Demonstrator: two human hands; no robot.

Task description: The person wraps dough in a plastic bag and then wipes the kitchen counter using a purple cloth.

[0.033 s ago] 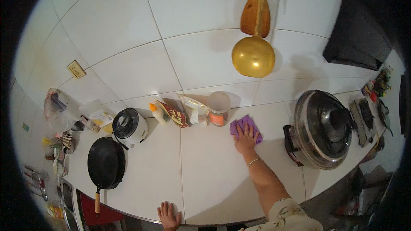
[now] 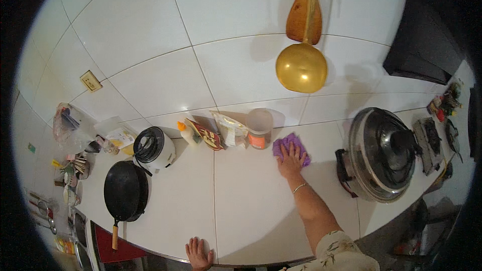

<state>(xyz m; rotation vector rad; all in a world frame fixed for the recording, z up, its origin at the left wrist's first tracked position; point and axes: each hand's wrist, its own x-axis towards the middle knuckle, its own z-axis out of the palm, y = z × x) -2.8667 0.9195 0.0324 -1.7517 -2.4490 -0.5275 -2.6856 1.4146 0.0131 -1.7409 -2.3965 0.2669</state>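
My right hand [image 2: 291, 161] lies flat with its fingers spread on a crumpled purple cloth [image 2: 301, 156], pressing it against the white tiled counter [image 2: 246, 195]. Just left of the cloth stands a clear plastic tub [image 2: 259, 125] with an orange label. My left hand [image 2: 199, 254] rests open on the counter's near edge, with nothing in it. Part of the cloth is hidden under the right hand.
To the left stand a black frying pan [image 2: 124, 190] and a white rice cooker [image 2: 161, 151]. A glue-like bottle [image 2: 188, 134] and packets [image 2: 228, 130] line the wall. At right sits a large lidded pan [image 2: 381, 155]. A golden ladle [image 2: 301, 69] hangs above.
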